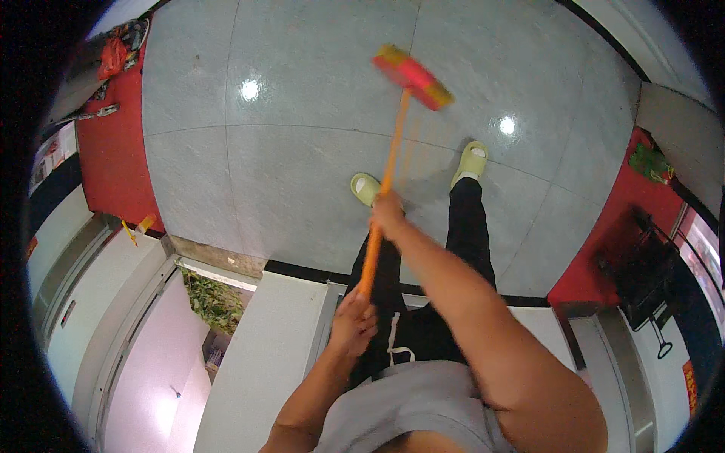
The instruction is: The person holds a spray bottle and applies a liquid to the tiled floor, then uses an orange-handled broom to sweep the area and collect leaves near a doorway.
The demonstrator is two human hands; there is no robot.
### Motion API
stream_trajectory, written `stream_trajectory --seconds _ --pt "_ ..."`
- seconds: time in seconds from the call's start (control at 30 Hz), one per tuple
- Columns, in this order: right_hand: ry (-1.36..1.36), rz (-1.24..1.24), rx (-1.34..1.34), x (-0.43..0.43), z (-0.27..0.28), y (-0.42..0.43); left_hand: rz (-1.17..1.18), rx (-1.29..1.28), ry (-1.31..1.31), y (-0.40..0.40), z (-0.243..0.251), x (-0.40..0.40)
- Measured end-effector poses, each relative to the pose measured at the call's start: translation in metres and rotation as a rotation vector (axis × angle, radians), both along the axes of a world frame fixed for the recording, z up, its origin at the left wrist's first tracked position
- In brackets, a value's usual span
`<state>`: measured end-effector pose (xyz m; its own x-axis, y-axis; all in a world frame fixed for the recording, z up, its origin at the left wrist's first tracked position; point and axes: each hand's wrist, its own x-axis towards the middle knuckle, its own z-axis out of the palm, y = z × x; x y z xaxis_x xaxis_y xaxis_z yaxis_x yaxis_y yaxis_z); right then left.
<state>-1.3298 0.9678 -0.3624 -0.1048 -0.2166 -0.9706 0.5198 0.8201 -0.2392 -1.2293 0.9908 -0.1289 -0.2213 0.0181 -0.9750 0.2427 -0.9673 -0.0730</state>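
Both of my hands grip the orange handle of a broom. My left hand is closed around the lower end of the handle, close to my waist. Higher up the same handle, my right hand holds it in front of my knees. The red and yellow broom head lies ahead of my feet over the grey tiled floor and looks slightly blurred. My feet stand apart in light green slippers, with the handle passing between them, close to the left slipper.
A red mat lies along the left side, with a red plastic bag beyond it. Another red mat at right bears a black wheeled object and a green packet. An open doorway at lower left shows green leaves.
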Motion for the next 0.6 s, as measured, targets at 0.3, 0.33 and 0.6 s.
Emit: stream_trajectory --seconds 0.3,0.33,0.6 --pt "0.046 -0.044 0.042 0.080 0.054 0.035 -0.157 0.200 -0.010 0.015 0.033 0.072" --pt "-0.011 -0.143 0.128 0.060 0.053 0.040 -0.221 0.193 0.037 0.018 0.024 0.063" --pt "0.245 -0.529 0.262 -0.084 0.001 0.127 -0.632 0.150 0.218 0.038 -0.067 -0.032"
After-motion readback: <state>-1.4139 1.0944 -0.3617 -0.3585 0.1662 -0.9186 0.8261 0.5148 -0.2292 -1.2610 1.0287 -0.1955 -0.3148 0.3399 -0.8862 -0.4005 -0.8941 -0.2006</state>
